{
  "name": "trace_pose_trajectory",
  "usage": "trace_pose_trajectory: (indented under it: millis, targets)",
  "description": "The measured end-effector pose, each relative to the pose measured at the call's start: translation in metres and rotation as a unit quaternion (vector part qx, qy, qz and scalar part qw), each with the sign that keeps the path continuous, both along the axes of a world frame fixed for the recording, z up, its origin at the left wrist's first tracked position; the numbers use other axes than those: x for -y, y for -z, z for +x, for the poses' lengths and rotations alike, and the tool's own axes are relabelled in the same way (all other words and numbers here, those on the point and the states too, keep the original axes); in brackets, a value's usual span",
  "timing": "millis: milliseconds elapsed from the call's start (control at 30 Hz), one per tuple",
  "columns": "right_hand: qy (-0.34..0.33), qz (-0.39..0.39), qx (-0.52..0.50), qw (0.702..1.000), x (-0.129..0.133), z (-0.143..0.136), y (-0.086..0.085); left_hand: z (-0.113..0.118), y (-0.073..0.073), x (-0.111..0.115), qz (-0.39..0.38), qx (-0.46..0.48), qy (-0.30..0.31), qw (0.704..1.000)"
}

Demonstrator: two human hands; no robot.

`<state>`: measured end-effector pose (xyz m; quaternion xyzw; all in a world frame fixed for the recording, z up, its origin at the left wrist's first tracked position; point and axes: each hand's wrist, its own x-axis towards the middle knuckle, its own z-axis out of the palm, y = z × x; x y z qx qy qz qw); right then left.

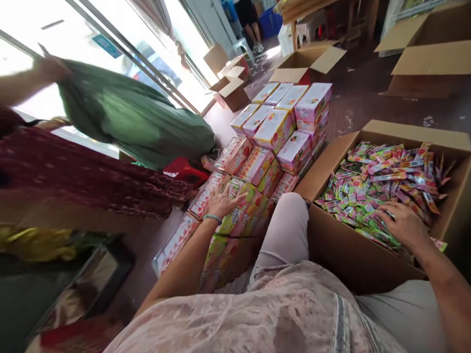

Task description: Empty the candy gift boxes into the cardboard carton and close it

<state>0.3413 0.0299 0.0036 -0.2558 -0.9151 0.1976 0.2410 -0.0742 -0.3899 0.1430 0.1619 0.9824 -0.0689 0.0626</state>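
My left hand [222,200] lies with spread fingers on top of the stacked small printed boxes [253,208], green and pink with fruit pictures. A bracelet circles that wrist. On my right stands an open cardboard carton [333,164], heaped with small, colourful stick-shaped packets [368,184]. Over the near part of this heap is my right hand [405,226], its fingers loosely bent and apart, touching or just above the packets; I make out nothing held in it. More pink and white boxes [272,127] are stacked farther off.
At the left, a blurred person in a dark red patterned garment [81,166] holds a large green sack [136,113]. Open cartons [305,63] stand on the floor ahead, another carton [434,56] at far right. A dark bin [110,274] is at lower left.
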Motion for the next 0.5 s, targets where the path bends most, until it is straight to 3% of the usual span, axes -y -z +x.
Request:
trace_pose_trajectory:
  millis: [67, 167, 333, 400, 500]
  targets:
    - [-0.009, -0.029, 0.019, 0.999, -0.003, 0.006, 0.005, 0.017, 0.017, 0.018, -0.013, 0.025, -0.031, 0.999]
    - [0.005, -0.037, 0.006, 0.999, -0.006, 0.013, 0.003, 0.022, 0.031, 0.008, 0.008, 0.023, -0.015, 1.000]
    - [0.049, -0.058, 0.037, 0.996, -0.014, 0.021, 0.007, -0.007, 0.023, -0.028, 0.017, 0.065, -0.005, 0.998]
    - [0.076, -0.074, 0.051, 0.993, -0.019, 0.025, 0.013, -0.012, 0.019, -0.024, 0.011, 0.090, -0.009, 0.996]
    - [0.093, -0.085, 0.063, 0.990, -0.023, 0.025, 0.023, -0.012, 0.021, 0.002, -0.009, 0.101, 0.022, 0.995]
